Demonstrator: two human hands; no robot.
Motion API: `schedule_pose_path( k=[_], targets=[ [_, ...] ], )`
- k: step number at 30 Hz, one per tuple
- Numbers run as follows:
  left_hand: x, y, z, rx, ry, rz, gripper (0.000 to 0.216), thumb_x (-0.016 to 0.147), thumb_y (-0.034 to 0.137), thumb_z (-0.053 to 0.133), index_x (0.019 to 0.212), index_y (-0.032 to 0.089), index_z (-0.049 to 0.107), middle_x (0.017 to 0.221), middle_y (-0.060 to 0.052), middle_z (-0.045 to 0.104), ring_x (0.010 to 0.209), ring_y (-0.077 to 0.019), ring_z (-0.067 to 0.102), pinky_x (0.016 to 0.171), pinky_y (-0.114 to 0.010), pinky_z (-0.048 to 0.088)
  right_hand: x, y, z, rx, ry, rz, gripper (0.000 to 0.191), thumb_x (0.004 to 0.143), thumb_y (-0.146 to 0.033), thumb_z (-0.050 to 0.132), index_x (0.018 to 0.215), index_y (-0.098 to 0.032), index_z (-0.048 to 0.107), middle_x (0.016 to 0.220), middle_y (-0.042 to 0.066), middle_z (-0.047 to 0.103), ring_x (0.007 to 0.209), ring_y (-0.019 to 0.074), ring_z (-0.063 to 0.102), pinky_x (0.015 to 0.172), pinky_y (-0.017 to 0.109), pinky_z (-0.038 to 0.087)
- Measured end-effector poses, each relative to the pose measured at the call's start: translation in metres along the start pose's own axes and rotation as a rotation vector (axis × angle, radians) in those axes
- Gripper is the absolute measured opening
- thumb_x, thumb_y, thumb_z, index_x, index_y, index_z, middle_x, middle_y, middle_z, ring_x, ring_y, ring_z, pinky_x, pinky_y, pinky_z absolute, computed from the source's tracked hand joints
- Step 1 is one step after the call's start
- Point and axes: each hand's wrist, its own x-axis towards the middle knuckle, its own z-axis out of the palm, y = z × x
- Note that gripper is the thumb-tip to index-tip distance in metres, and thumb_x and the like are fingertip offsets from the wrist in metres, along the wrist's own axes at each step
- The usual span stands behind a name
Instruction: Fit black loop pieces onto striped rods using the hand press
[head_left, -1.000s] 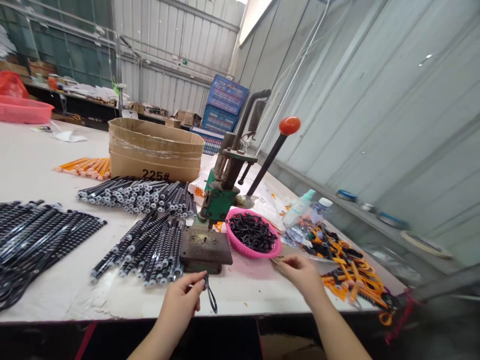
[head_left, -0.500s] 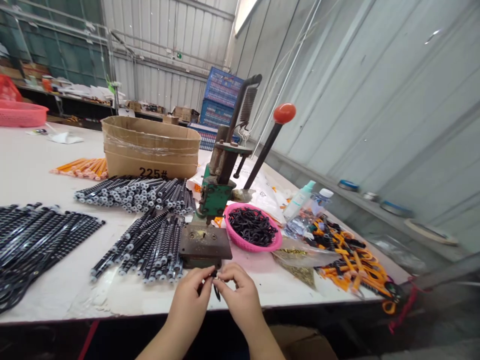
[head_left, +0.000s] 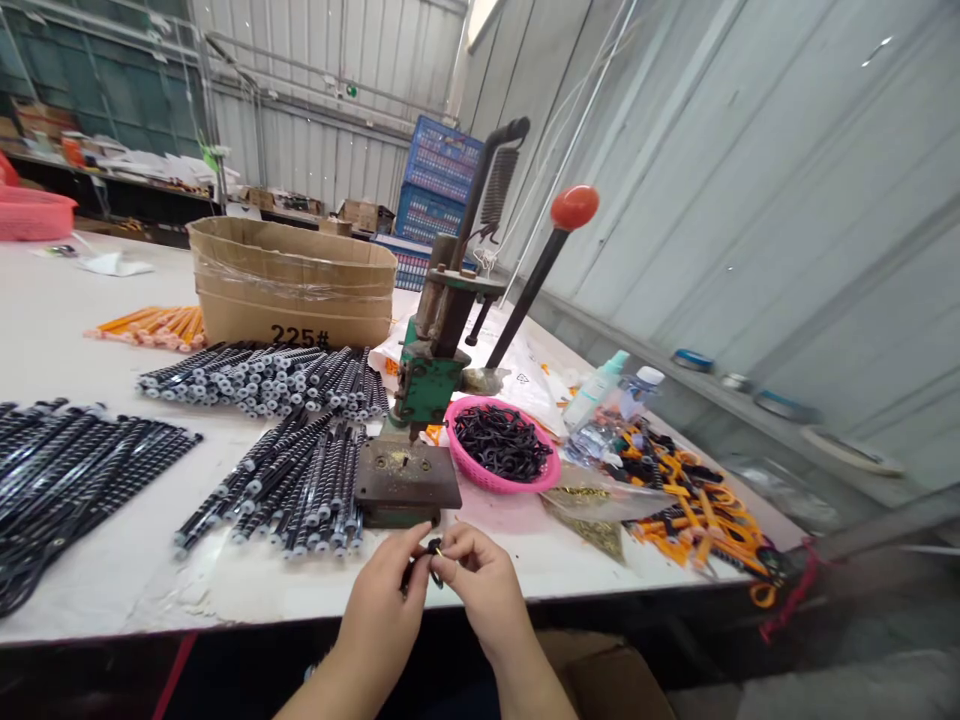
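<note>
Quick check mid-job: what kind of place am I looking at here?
Most likely a small factory assembly bench. A green hand lever press stands on the table, rows of black sticks lie beside it, and a pink basket holds black loops. The left hand and right hand pinch one such loop.
</note>
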Motion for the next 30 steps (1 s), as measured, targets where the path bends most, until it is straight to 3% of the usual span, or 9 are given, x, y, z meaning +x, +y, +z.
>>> schedule_pose_path(
  k=[6,10,12,14,16,18,20,25,30],
  targets=[
    [-0.007,-0.001,0.001,0.026,0.048,0.116,0.025,0.075,0.018,0.038,0.097,0.018,0.051,0.081,-0.006,0.063,0.072,-0.0147,0.058,0.064,-0.027,0.049,-0.001,-0.005,0.005,0.056,0.057,-0.072,0.02,0.052,-0.016,0.067,0.049,-0.017,0.047,0.062,-0.004,0.047,0.063,0.0086,0.045,0.062,0.021,0.035],
    [-0.015,-0.003,-0.001,0.083,0.021,0.31,0.026,0.077,0.016,0.036,0.099,0.018,0.049,0.083,-0.006,0.064,0.076,-0.0141,0.058,0.066,-0.026,0.048,-0.009,-0.007,0.009,0.437,-0.12,0.195,0.027,0.048,-0.031,0.071,0.068,-0.022,0.055,0.075,-0.003,0.053,0.067,0.0095,0.049,0.059,0.021,0.039],
    [-0.012,-0.004,-0.007,0.147,-0.039,0.391,0.03,0.078,0.016,0.034,0.105,0.018,0.048,0.084,-0.006,0.064,0.077,-0.0137,0.058,0.067,-0.025,0.047,-0.01,-0.007,0.008,0.473,-0.186,0.255,0.026,0.05,-0.035,0.069,0.069,-0.023,0.056,0.076,-0.002,0.054,0.066,0.0099,0.051,0.057,0.021,0.04],
    [0.001,-0.004,-0.019,0.249,-0.135,0.38,0.031,0.079,0.018,0.034,0.106,0.018,0.048,0.088,-0.007,0.064,0.078,-0.0146,0.058,0.069,-0.026,0.046,-0.004,-0.01,0.005,0.276,-0.156,0.148,0.016,0.053,-0.03,0.067,0.064,-0.022,0.058,0.073,-0.002,0.055,0.067,0.0108,0.052,0.061,0.023,0.041],
    [0.024,-0.003,-0.032,0.376,-0.29,0.303,0.027,0.078,0.024,0.036,0.096,0.018,0.055,0.085,-0.007,0.065,0.077,-0.017,0.058,0.068,-0.028,0.046,0.011,-0.013,0.001,-0.085,-0.127,-0.025,0.009,0.058,-0.022,0.063,0.066,-0.022,0.061,0.073,0.0,0.057,0.071,0.0128,0.052,0.064,0.025,0.042],
    [0.051,-0.004,-0.043,0.496,-0.453,0.255,0.025,0.077,0.028,0.037,0.084,0.019,0.06,0.079,-0.005,0.065,0.073,-0.0187,0.059,0.065,-0.03,0.046,0.033,-0.015,-0.002,-0.466,-0.145,-0.176,0.011,0.062,-0.017,0.058,0.071,-0.02,0.062,0.076,0.003,0.058,0.074,0.0143,0.053,0.066,0.027,0.043],
    [0.077,-0.007,-0.049,0.599,-0.548,0.273,0.024,0.077,0.026,0.037,0.084,0.02,0.06,0.079,-0.004,0.065,0.072,-0.0193,0.059,0.064,-0.03,0.045,0.059,-0.014,-0.002,-0.716,-0.167,-0.276,0.015,0.064,-0.014,0.054,0.074,-0.019,0.063,0.08,0.004,0.059,0.077,0.0157,0.053,0.07,0.029,0.043],
    [0.116,-0.022,-0.048,0.721,-0.55,0.308,0.027,0.077,0.019,0.036,0.095,0.023,0.055,0.088,-0.005,0.063,0.078,-0.0188,0.057,0.065,-0.028,0.043,0.108,-0.001,0.008,-0.863,-0.123,-0.35,0.016,0.065,-0.011,0.053,0.075,-0.017,0.063,0.081,0.006,0.062,0.082,0.0182,0.053,0.08,0.035,0.04],
    [0.127,-0.035,-0.045,0.768,-0.537,0.313,0.031,0.079,0.02,0.033,0.101,0.028,0.052,0.088,-0.004,0.062,0.077,-0.0182,0.057,0.062,-0.026,0.043,0.124,0.005,0.013,-0.957,-0.117,-0.393,0.014,0.065,-0.012,0.053,0.074,-0.014,0.063,0.082,0.009,0.061,0.085,0.0209,0.051,0.079,0.037,0.04]
  ],
)
